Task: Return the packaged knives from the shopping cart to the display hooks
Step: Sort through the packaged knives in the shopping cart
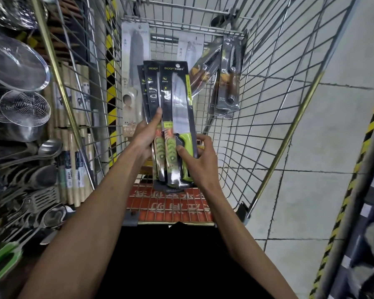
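Left hand (147, 134) curls round the left edge of the knife packs (175, 100); right hand (194, 158) pinches their handle end, thumb on front. The packs are fanned, held above the cart (257, 104). If either grip slackens, one could likely slide out and drop among the other packs (229, 76) at the cart's far end.

In the stack of knife packs (177, 108) the front card covers most of those behind, so their count cannot be told. Most fingers of the left hand (146, 137) and the right hand (200, 160) lie hidden behind the stack. The pale pack (135, 61) beyond is blurred and its print unreadable. The strainers (17, 67) at left, also blurred, run off the edge.
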